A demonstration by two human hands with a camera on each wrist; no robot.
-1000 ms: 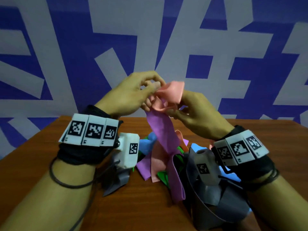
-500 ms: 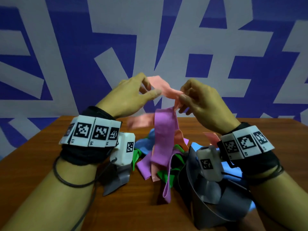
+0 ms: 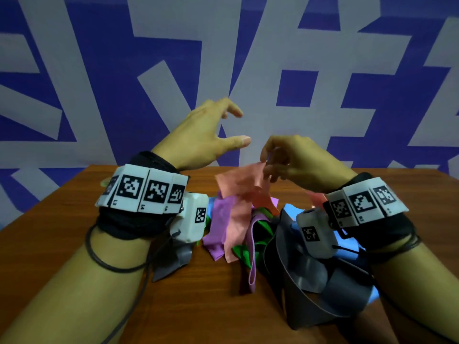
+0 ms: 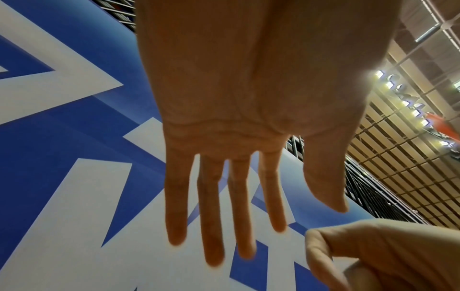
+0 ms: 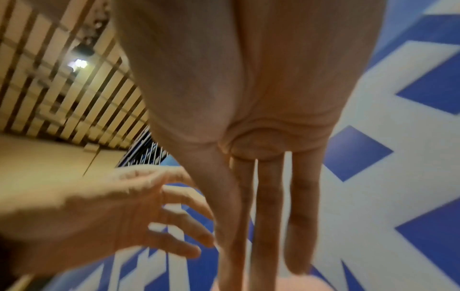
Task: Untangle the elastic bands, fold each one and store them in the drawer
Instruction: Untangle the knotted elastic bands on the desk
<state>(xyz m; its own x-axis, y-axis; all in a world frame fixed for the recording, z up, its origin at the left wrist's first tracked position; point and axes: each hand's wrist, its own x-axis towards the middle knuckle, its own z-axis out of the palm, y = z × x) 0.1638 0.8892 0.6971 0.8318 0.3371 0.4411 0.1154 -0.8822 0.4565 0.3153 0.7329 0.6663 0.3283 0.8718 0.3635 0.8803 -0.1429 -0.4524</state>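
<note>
Salmon-pink elastic band (image 3: 244, 184), its upper corner pinched between thumb and fingertips of the right hand (image 3: 295, 161), hanging down onto the tangle of bands (image 3: 248, 227) on the wooden counter (image 3: 74, 234). Left hand (image 3: 206, 135) raised just beside it, grip wide, fingers (image 4: 211, 212) straight and spread, holding nothing. Purple, green, blue and grey bands lie heaped between the two wrists.
</note>
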